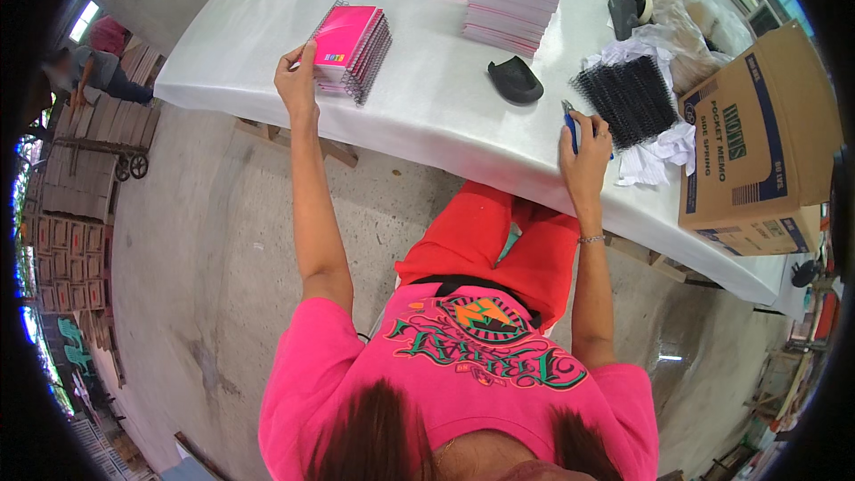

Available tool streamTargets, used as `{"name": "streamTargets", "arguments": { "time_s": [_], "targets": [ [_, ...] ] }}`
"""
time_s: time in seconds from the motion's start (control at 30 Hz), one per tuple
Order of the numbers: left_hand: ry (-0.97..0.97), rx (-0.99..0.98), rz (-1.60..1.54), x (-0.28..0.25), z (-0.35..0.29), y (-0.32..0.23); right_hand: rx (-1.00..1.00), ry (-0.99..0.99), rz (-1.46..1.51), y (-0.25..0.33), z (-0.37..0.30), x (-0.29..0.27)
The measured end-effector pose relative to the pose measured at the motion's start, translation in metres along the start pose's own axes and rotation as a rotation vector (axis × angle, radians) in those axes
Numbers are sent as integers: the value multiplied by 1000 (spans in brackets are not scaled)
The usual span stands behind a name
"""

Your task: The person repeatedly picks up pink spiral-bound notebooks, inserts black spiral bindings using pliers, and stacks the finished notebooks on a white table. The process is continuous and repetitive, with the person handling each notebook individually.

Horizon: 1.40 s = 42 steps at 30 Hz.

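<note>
A small stack of spiral notebooks with bright pink covers (349,36) lies on the white-covered table (419,116), left of centre. My left hand (297,80) is at the stack's left side, thumb and fingers closed on the edge of the top notebook. Near the table's front edge, my right hand (586,150) grips blue-handled pliers (573,125), their metal jaws pointing away from me. Just beyond them sits a black, rounded, hollow piece (516,81). To the right of that hand, a bundle of black spiral coils (626,102) rests on crumpled white paper (656,156).
Taller notebook stacks (509,13) stand at the back. A tape dispenser (626,9) and a clear plastic bag (699,13) lie at the far right, beside an open cardboard box (744,138). Another person (111,71) is off to the left, near stacked boards (107,116).
</note>
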<state>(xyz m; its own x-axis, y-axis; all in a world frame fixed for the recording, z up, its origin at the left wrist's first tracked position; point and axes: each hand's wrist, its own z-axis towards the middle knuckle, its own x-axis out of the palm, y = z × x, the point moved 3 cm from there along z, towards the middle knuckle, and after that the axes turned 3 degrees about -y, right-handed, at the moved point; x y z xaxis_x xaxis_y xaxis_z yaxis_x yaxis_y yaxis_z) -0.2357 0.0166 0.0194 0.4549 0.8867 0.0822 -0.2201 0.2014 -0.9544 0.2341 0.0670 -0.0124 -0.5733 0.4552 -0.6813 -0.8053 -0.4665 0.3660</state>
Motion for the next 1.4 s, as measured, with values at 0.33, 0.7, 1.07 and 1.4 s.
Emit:
{"name": "streamTargets", "arguments": {
  "time_s": [0.33,0.7,1.07,1.4],
  "targets": [
    [-101,207,539,5,0,-19,-29,-42,54,-3,12,-2],
    [671,115,-14,191,-6,-122,-348,-254,318,58,224,-6],
    [720,-56,86,265,2,-90,-235,-45,334,59,274,11],
    [821,-44,80,262,9,-88,-123,-242,442,42,259,-1]
  ]
}}
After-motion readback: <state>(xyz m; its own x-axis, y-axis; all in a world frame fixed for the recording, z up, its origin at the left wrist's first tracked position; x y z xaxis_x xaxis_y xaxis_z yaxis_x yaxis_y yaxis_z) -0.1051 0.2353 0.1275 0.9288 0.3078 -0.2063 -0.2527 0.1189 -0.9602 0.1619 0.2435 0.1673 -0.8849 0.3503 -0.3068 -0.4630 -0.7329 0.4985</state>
